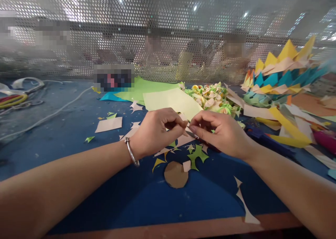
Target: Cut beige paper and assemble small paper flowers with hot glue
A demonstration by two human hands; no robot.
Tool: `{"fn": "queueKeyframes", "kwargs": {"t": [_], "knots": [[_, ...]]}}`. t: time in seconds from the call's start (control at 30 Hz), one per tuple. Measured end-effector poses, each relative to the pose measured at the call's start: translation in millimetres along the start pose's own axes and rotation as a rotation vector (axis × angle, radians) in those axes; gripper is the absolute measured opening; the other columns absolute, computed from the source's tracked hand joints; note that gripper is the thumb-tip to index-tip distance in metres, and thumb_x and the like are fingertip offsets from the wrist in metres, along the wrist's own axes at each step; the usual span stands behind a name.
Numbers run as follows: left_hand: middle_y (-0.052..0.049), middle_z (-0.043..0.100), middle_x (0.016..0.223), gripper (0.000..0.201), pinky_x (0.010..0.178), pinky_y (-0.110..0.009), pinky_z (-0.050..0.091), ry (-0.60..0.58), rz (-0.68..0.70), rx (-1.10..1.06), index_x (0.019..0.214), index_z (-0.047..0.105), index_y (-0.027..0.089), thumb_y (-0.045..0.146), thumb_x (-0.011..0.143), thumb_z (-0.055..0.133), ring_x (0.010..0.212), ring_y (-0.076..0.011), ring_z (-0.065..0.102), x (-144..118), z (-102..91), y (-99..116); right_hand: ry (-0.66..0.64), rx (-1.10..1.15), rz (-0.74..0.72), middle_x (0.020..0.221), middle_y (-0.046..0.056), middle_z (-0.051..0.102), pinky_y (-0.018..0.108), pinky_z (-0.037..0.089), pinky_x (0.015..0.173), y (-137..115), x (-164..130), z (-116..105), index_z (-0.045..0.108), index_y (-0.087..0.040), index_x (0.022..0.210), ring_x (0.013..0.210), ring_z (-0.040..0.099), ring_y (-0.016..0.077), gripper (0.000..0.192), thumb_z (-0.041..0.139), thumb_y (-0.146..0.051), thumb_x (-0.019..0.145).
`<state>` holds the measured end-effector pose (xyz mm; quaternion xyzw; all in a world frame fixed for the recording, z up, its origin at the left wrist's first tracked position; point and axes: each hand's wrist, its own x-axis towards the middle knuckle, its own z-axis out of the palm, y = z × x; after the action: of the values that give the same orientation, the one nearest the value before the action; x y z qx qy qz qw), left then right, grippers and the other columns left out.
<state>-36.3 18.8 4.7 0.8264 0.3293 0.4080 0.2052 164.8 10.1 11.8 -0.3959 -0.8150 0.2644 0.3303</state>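
My left hand, a silver bangle at its wrist, is closed in a pinch. Across from it, my right hand pinches too, the fingertips of both hands almost touching. A small piece of pale pink paper shows between them, mostly hidden by the fingers. Below the hands lies a round brown cardboard disc, with a small pale paper square on its upper right edge. Green paper offcuts and a yellow scrap are scattered around it on the blue tabletop.
Behind the hands are a pale yellow-green sheet, a green sheet and a heap of small paper flowers. Spiky layered paper pieces stand right, near a dark blue tool. A cord crosses the left; perforated metal rises behind.
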Motion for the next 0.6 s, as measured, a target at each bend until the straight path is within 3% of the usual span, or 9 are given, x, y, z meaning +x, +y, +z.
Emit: {"fn": "queueKeyframes", "kwargs": {"t": [0.17,0.3,0.43,0.6], "knots": [[-0.008,0.069,0.078,0.016,0.067,-0.028,0.049,0.044,0.206,0.213,0.083,0.073,0.009,0.009,0.081,0.057,0.072,-0.0156,0.062,2,-2.0,-10,-0.034,-0.036,-0.022,0.061,-0.004,0.052,0.019,0.036,0.046,1,-1,-2,0.063,-0.017,0.082,0.050,0.045,0.0068,0.007,0.059,-0.021,0.086],[-0.011,0.070,0.088,0.023,0.072,-0.028,0.050,0.059,0.256,0.300,0.093,0.072,0.007,0.002,0.080,0.054,0.082,-0.0164,0.063,2,-2.1,-17,-0.301,-0.057,0.021,0.067,-0.003,0.059,0.018,0.038,0.048,0,-2,-3,0.066,-0.018,0.086,0.055,0.049,0.0071,0.006,0.061,-0.017,0.083],[-0.009,0.069,0.088,0.025,0.066,-0.026,0.049,0.085,0.142,0.268,0.089,0.073,0.010,0.001,0.078,0.053,0.073,-0.0135,0.061,2,-2.2,-20,-0.541,-0.086,0.009,0.083,-0.001,0.065,0.018,0.041,0.051,-7,-4,-3,0.067,-0.018,0.094,0.058,0.052,0.0068,0.017,0.063,-0.012,0.079],[-0.005,0.070,0.083,0.016,0.058,-0.024,0.048,0.065,-0.114,0.107,0.085,0.069,0.014,0.008,0.078,0.056,0.061,-0.0101,0.059,4,1.1,-21,-0.553,-0.105,-0.067,0.084,0.001,0.065,0.020,0.043,0.056,-8,-5,2,0.069,-0.018,0.090,0.063,0.054,0.0089,0.009,0.064,-0.018,0.082]]}}
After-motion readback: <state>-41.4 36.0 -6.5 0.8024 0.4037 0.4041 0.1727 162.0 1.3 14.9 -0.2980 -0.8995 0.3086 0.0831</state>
